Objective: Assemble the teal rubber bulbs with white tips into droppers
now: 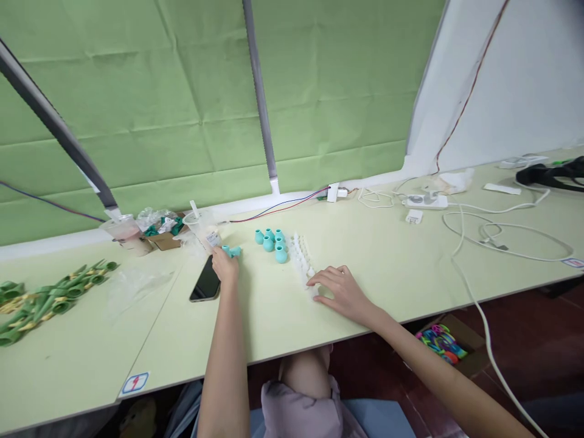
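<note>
My left hand (225, 266) has its fingers curled at some small turquoise vase-shaped pieces (235, 250), which show just past the fingertips; the fingers partly hide them. Right of it, several more turquoise vases (268, 243) stand grouped upright on the table. A row of small white pieces (301, 258) runs toward me beside that group. At its near end my right hand (340, 292) hovers with thumb and fingers apart, fingertips close to the last white pieces; whether they touch cannot be told. Near my left wrist lies a black phone (205, 281).
Behind my left hand stands a plastic cup with a straw (203, 230). Another cup (129, 234) and a small cardboard box (166, 241) are further left. Green rolled pieces (59, 298) lie at far left. A power strip (426, 201) and white cables (515, 234) spread over the right side.
</note>
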A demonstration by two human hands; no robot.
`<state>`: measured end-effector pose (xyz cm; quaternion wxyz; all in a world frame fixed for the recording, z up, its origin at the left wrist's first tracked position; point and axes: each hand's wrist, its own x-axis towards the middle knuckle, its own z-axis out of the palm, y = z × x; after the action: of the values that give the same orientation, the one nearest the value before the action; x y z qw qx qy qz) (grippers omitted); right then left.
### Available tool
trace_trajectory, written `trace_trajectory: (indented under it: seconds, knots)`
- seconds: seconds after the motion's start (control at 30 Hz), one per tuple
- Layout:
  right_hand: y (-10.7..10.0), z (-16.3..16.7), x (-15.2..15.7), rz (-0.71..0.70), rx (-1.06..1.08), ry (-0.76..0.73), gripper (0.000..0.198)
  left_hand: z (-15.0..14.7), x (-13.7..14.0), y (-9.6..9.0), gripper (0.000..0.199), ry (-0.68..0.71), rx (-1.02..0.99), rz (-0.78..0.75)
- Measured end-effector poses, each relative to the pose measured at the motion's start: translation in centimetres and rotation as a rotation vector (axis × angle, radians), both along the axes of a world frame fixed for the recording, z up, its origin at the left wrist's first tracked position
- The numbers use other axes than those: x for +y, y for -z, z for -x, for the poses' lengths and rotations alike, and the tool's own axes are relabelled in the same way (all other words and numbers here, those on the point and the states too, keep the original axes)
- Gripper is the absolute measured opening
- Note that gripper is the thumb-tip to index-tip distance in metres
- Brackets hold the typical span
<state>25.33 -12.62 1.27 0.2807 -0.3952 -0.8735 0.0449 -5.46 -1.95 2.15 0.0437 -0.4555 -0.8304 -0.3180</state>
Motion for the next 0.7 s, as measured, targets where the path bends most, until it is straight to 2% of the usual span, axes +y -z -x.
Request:
trace_trajectory:
  seconds: [0.17, 0.3, 0.33, 0.4, 0.47, 0.53, 0.6, 0.7]
  knots:
    - [-0.8, -0.2, -0.4, 0.057, 0.140, 0.031, 0.051, 0.3, 0.0, 0.2, 0.036, 0.031, -0.052, -0.041]
    - [-3.6, 0.1, 0.9, 0.065, 0.255, 0.052, 0.030, 0.8, 0.6, 0.0, 0.039, 0.073, -0.281, -0.232]
    - [-4.4, 0.7, 1.8, 0.069, 0.284, 0.039, 0.025, 0.9, 0.7, -0.2, 0.039, 0.123, -0.380, -0.279]
    - [-5.8, 2.8, 4.1, 0.116, 0.360, -0.017, 0.029, 0.7, 0.7, -0.7, 0.041, 0.325, -0.597, -0.361]
    - [-6.7, 5.5, 7.0, 0.244, 0.498, -0.070, 0.042, 0.1, 0.3, -1.5, 0.043, 0.607, -0.770, -0.411]
    - [-7.1, 8.3, 9.8, 0.399, 0.597, -0.108, 0.050, -0.7, -0.2, -2.0, 0.043, 0.841, -0.853, -0.395]
    - [-7.1, 10.5, 12.1, 0.437, 0.629, -0.131, 0.040, -1.4, -0.7, -2.3, 0.042, 0.937, -0.876, -0.323]
    - [-6.9, 11.9, 13.9, 0.413, 0.591, -0.136, 0.020, -1.7, -0.6, -2.0, 0.040, 0.944, -0.865, -0.268]
